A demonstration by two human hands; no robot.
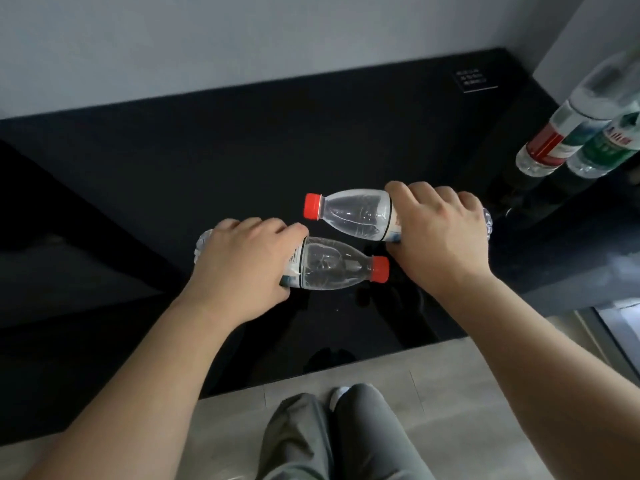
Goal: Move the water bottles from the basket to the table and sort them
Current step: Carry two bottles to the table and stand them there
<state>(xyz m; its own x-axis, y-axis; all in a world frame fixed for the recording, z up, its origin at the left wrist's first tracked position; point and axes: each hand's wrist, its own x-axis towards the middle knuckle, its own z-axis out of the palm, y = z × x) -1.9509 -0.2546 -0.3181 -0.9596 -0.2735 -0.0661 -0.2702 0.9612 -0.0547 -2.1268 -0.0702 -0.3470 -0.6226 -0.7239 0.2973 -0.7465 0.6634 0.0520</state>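
Two clear water bottles with red caps are held sideways above the black table (242, 140) in the middle of the frame. The left hand (242, 261) is wrapped around the label of the lower bottle (325, 266), whose cap points to the right of the frame. The right hand (440, 233) is closed around the label of the upper bottle (356, 213), whose cap points left. The two bottles lie roughly parallel, near each other, their caps facing opposite ways; whether they touch the tabletop cannot be told. At the upper right of the frame two more bottles stand side by side on the table, one with a red and white label (554, 140) and one with a green label (609, 147). A small dark sign (474, 79) lies near the wall. Grey trousers (332, 434) show at the bottom.
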